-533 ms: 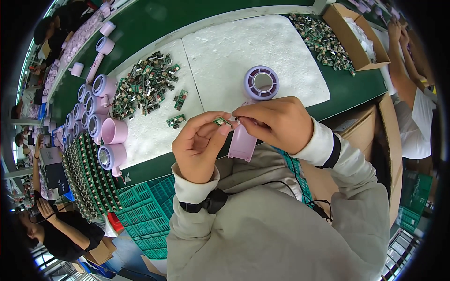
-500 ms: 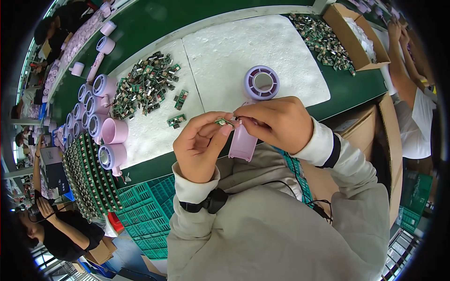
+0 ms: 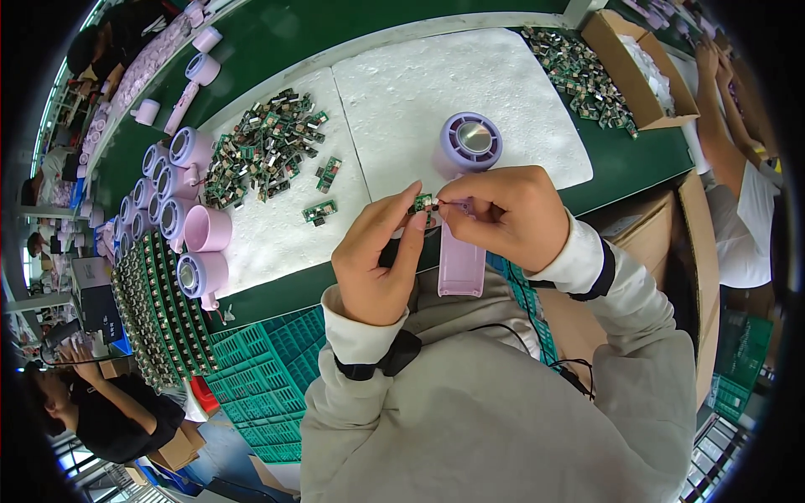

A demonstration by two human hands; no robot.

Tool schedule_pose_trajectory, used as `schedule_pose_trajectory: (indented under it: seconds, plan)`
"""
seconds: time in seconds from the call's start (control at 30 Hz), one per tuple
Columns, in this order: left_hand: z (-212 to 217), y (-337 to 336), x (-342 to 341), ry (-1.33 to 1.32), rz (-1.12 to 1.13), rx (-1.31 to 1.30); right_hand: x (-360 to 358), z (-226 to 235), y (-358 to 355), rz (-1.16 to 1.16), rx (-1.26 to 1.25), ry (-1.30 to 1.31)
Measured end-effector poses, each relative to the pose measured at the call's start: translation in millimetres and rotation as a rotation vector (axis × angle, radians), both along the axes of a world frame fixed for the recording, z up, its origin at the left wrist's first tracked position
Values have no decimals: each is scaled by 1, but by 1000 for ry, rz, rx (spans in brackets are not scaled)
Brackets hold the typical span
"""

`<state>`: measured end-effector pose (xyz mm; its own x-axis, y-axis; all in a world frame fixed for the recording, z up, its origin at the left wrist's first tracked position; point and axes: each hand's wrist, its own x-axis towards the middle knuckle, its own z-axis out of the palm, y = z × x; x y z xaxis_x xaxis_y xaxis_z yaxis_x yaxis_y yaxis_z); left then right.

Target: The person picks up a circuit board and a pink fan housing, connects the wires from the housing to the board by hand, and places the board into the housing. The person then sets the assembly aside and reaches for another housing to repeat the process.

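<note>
Circuit board (image 3: 423, 203) is up in the air over the near part of the tabletop (image 3: 281, 29), between both hands. Left hand (image 3: 377, 260): thumb and fingers pinching the board. Right hand (image 3: 503, 214): narrow pinch at the board's right end, on what looks like a thin lead; too small to be sure. Pink handle shell (image 3: 461, 264) sits under the right hand, lower end past the tabletop's near edge, over the lap.

Room: near edge runs right below the hands. Widest gap is the white foam sheet (image 3: 402, 92) ahead, between the two board piles.

In the way: lilac-ringed fan head (image 3: 471, 141), upright just beyond the right hand. Two loose boards (image 3: 319, 211) left of the left hand, then the left board pile (image 3: 264, 147). Further left, a cluster of fan units (image 3: 172, 180) plus an open pink cup (image 3: 207, 229); stacked board panels (image 3: 163, 310) nearer the body. Right board pile (image 3: 579, 80) at far right.

Containers: small cardboard box (image 3: 683, 96) by that pile holds white pieces. Big carton (image 3: 704, 285) at the person's right, contents unclear. Green slatted crates (image 3: 260, 377) below the left edge, contents can't tell.
</note>
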<state>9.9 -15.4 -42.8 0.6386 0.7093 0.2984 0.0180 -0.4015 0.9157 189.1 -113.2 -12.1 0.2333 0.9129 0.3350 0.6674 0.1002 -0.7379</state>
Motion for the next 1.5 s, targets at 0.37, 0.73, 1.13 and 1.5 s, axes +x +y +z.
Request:
schedule_pose_trajectory:
  seconds: [0.37,0.73,1.13,1.5]
  plan:
    - [-3,2,-1,-93,-90,-49,1,1,0,17,168,-67]
    - [-9,-29,20,-132,195,107,-18,-3,-3,-147,151,12]
    - [-11,-18,21,-131,180,39,-4,4,0,-109,91,53]
    - [-8,-14,14,-198,34,-280,4,4,3,-27,235,-321]
